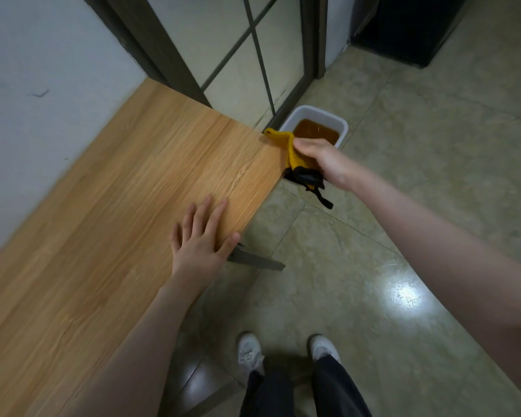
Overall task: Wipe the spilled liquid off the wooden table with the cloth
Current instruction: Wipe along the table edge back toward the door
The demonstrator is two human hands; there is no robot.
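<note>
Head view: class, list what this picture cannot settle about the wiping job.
1. Cloth: its middle is hidden under the right hand.
2. Table: its near end is cut off by the frame edge, and no spill can be made out on the wood.
3. Tub: its near rim is hidden by cloth and hand.

I see my right hand (319, 159) covering the middle of the yellow-and-black cloth (286, 145). The white tub (340, 121) sits partly behind both. The wooden table (118, 206) runs off the left edge; any spill on it is perhaps too faint to tell.
</note>
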